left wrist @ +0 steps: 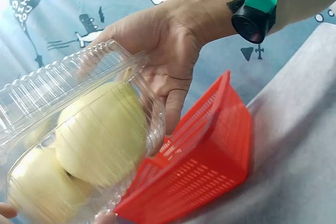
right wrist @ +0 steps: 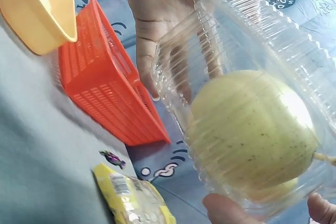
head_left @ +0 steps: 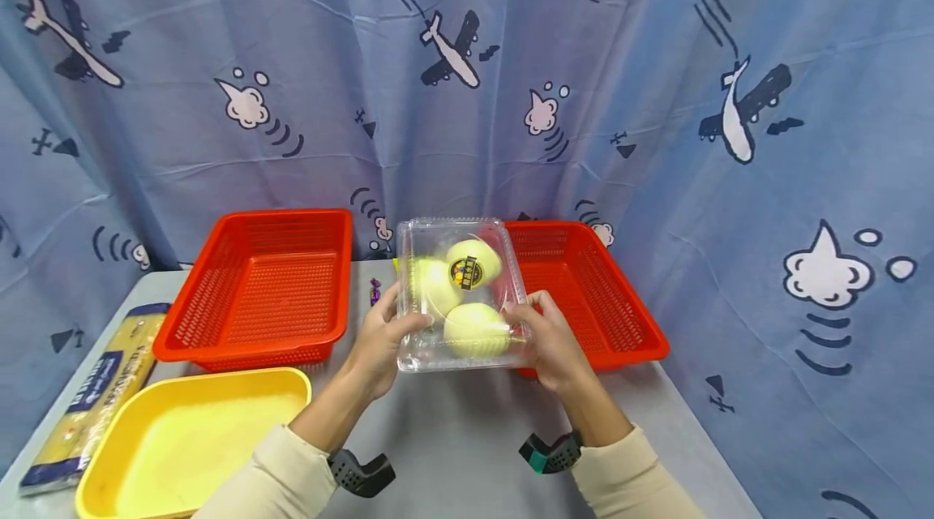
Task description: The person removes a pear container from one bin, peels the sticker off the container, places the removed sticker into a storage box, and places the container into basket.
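A clear plastic clamshell box point(head_left: 463, 231) holds pale yellow-green pears point(head_left: 476, 330), three of which show through the lid in the head view. A round dark sticker point(head_left: 465, 272) marks its top. My left hand point(head_left: 378, 345) grips the box's left side, thumb over the near corner. On the opposite side my right hand point(head_left: 553, 345) grips it, thumb on top. The box is held up in front of me, tilted, above the table. Close up, a speckled pear point(right wrist: 252, 129) with a stem shows in the right wrist view.
Red plastic baskets stand at the back left point(head_left: 251, 345) and right point(head_left: 601, 357), the right one partly behind the box. A yellow tray point(head_left: 197, 438) and a long yellow-and-blue packet point(head_left: 102, 393) lie at left. A purple-wrapped candy point(head_left: 375, 292) and a yellow packet point(right wrist: 134, 200) lie behind the box.
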A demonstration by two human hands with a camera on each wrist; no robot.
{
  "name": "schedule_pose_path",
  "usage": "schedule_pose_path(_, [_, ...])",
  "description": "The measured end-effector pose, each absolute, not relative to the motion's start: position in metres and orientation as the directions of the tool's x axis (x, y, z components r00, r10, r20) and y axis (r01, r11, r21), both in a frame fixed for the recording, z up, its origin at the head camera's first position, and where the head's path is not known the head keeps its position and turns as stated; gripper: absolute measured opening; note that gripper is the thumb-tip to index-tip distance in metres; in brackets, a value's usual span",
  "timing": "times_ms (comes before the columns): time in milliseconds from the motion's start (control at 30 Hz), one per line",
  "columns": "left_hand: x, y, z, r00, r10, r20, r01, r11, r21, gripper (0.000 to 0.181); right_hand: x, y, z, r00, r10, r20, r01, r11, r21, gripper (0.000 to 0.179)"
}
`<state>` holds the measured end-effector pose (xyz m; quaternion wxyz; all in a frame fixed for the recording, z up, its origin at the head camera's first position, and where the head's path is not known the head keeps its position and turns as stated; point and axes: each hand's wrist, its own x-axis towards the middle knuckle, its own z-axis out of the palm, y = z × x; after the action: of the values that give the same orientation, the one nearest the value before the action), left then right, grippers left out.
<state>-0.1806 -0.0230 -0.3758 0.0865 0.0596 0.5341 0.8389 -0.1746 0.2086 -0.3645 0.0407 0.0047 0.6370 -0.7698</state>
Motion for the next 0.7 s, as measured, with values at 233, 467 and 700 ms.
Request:
schedule_pose_path(233, [-0.173,-0.035,-0.391,-0.981,0.19,-0.047,-0.122,-0.408,0.905,0.075,-0.171,0.194,-0.387,-0.998,-0.049,-0.034,0.043,-0.218,-0.975,0.024])
schedule_pose_path(467, [-0.168,-0.046,-0.41,-0.982,0.168,-0.084,-0.145,-0.39,0.909,0.083,-0.167,0.183,-0.411,-0.998,-0.049,-0.048,0.058,-0.223,-0.973,0.027])
schedule_pose_path(700, [-0.164,-0.054,-0.427,-0.981,0.153,-0.121,-0.174,-0.405,0.898,0.083,-0.166,0.173,-0.434,-0.998,-0.039,-0.048,0.056,-0.229,-0.972,0.027])
